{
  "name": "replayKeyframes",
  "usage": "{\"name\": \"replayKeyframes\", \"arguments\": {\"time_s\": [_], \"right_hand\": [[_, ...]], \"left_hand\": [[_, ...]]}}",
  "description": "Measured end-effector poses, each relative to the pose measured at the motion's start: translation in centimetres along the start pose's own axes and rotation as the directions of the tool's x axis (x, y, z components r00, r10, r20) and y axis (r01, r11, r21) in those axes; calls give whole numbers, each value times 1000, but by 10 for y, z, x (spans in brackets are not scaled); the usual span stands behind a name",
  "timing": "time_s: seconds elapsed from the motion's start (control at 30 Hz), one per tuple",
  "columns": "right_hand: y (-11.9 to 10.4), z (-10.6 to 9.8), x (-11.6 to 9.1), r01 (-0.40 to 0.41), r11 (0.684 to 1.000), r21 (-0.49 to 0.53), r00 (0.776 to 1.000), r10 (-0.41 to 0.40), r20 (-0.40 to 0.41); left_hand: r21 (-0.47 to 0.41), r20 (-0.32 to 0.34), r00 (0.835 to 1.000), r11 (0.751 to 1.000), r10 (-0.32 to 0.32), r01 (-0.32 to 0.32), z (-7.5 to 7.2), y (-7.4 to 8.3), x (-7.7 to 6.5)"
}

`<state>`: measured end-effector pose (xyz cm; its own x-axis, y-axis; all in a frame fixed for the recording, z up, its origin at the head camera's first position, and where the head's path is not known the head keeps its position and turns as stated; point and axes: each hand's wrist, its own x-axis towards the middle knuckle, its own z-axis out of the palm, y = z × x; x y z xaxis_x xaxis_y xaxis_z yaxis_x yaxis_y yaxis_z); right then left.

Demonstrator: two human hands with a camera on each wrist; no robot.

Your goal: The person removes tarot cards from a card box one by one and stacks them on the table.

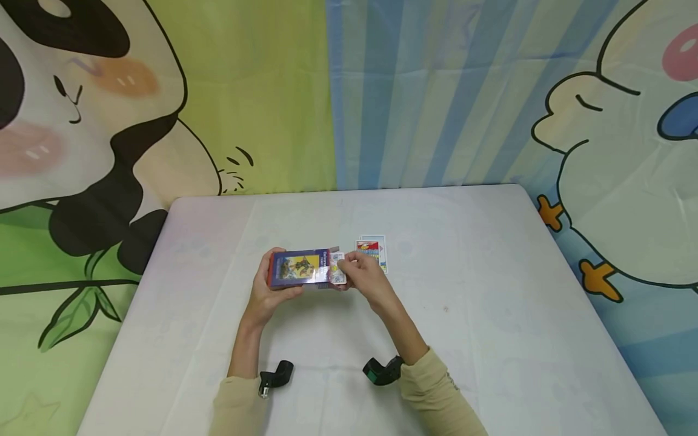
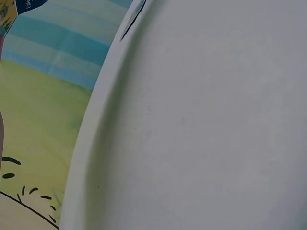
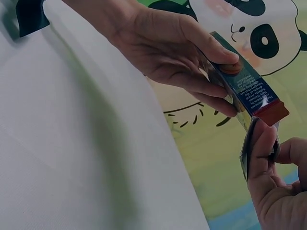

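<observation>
A flat blue card box (image 1: 299, 268) with a yellow picture panel is held above the table. My left hand (image 1: 267, 283) grips its left end, thumb along the near side and fingers on the far side. At the box's right end, my right hand (image 1: 360, 274) pinches a pale printed flap (image 1: 337, 268). In the right wrist view, the left hand (image 3: 177, 52) holds the box (image 3: 244, 88), and a red tab (image 3: 272, 113) sticks out at its end. The right hand (image 3: 276, 187) is beside that end. Only a corner of the box (image 2: 7, 14) shows in the left wrist view.
Some printed cards (image 1: 372, 248) lie on the white table (image 1: 463, 290) just beyond the right hand. Black wrist devices sit on the left wrist (image 1: 276, 376) and right wrist (image 1: 383, 370). A cartoon-printed curtain (image 1: 283, 109) hangs behind the table.
</observation>
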<state>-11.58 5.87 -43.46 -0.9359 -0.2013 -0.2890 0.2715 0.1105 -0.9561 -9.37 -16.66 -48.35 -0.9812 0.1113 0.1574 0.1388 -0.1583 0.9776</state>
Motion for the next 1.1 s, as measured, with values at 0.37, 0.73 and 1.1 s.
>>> {"name": "replayKeyframes", "arguments": {"time_s": [0.37, 0.73, 1.1], "right_hand": [[3, -6, 3, 28, 998, 61, 999, -30, 33], [2, -5, 5, 13, 999, -30, 1000, -14, -25], [-4, -8, 1, 18, 1000, -5, 1000, -18, -9]], "left_hand": [[-19, 11, 1000, 1000, 11, -10, 0, 4, -1], [-31, 29, 999, 999, 35, -34, 0, 5, -2], [19, 11, 1000, 1000, 11, -11, 0, 1, -2]]}}
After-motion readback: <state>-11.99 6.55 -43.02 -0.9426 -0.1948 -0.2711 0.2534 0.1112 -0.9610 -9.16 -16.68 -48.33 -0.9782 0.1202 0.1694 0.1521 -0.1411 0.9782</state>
